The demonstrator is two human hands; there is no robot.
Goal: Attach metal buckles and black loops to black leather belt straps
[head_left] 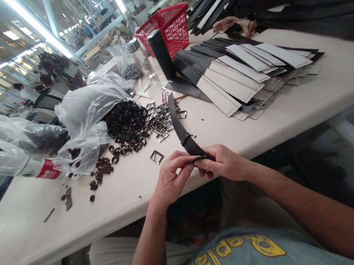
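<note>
A dark strap (181,127) with a narrow loop around it runs from the metal buckles down to the table's front edge. My left hand (174,174) pinches a thin dark piece at the strap's near end. My right hand (225,160) grips that same end from the other side, its fingers partly hidden beneath. The two hands nearly meet. A single metal buckle (156,156) lies left of the strap. Behind it are a heap of black loops (125,123) and a pile of metal buckles (161,121).
Fanned strips (229,77), black and white, cover the table (285,127) at right. A red basket (175,25), a dark cylinder (161,55) and a glass jar (143,61) stand behind. Plastic bags (83,108), a bottle (32,167) and small brown loops (103,168) are at left.
</note>
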